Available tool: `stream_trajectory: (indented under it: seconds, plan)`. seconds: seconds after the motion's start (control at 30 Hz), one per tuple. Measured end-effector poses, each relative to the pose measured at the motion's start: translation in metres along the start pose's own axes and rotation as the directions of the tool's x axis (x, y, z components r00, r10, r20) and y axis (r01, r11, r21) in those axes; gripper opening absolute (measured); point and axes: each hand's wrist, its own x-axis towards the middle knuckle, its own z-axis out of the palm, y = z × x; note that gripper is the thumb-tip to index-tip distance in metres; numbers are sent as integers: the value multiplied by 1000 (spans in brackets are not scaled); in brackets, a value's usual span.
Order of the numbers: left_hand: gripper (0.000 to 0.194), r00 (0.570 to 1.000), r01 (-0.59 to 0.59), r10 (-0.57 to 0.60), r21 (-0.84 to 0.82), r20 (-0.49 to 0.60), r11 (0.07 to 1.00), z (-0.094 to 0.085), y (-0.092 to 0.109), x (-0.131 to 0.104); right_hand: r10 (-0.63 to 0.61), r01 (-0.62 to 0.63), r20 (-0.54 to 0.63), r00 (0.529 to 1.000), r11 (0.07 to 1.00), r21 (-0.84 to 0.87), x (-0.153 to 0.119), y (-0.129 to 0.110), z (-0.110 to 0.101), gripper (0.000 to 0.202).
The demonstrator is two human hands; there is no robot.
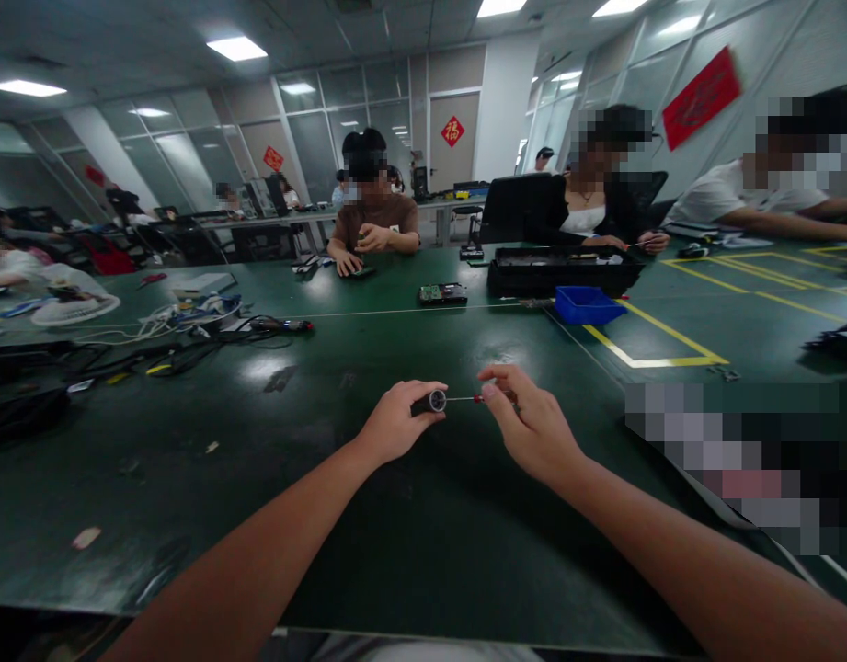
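Note:
My left hand [401, 421] is closed around a short black cylinder [434, 402], whose round, light-rimmed end faces me and to the right. What kind of object it is, I cannot make out. Between the thumb and fingers of my right hand [530, 418] is a screwdriver [478, 398] with a reddish handle, mostly covered by the fingers. Its thin metal shaft points left, and the tip reaches the cylinder's round end. Both hands are held above the green tabletop [368, 542], near its middle.
Beyond my hands lie a circuit board device [442, 293], a blue bin [589, 304] and a long black tray [565, 271]. Tangled cables [188, 322] spread over the left side. A co-worker [376, 211] sits opposite, with others at the right. Yellow tape [671, 360] marks the right side.

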Motion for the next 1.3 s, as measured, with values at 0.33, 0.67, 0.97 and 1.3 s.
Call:
stream_trajectory:
  seconds: [0.33,0.67,0.97,1.3]
  plan:
    - [36,1000,18,-18,-10,-8,1000,0,-1,1,199,-168,-75,977,940,296,3,5,7,24]
    - [36,999,-37,37,68,8,997,-1,0,1,436,-277,-9,900,588,760,11,20,16,23]
    - [35,999,-25,28,100,-26,995,-2,1,0,147,-115,-75,986,938,328,2,14,9,23]
    - [38,999,-2,7,95,-50,995,-1,-2,1,101,-67,-121,987,965,254,-1,10,9,21]
